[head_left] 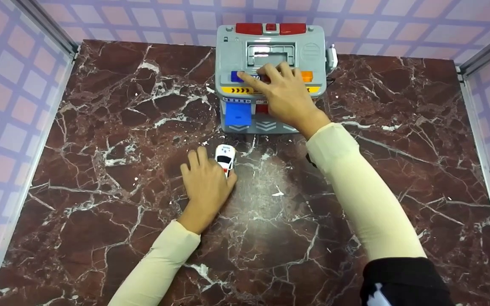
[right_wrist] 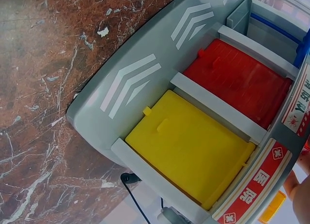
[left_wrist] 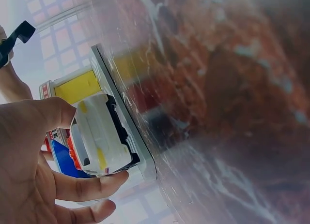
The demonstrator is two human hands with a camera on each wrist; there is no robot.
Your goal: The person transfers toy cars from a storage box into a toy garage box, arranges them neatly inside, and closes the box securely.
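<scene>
A grey toy garage (head_left: 228,55) stands at the back of the table. My right hand (head_left: 289,95) lies over its top, the thumb stretched to the blue button (head_left: 235,76) and the other fingers bent over the row beside the orange button (head_left: 307,76). Below, the blue door (head_left: 238,114) stands raised. The yellow door (right_wrist: 189,146) and red door (right_wrist: 237,83) are closed in the right wrist view. My left hand (head_left: 206,178) grips a white toy police car (head_left: 225,154) by its sides, thumb against fingers, its front towards the garage. The left wrist view shows its rear (left_wrist: 94,132).
Dark red marbled table (head_left: 121,238) surrounds the garage, with checked panels (head_left: 398,25) along the back and sides. A grey handle-like piece (head_left: 332,57) sticks out from the garage's right side. A thin black cord (right_wrist: 133,200) hangs near the garage's corner.
</scene>
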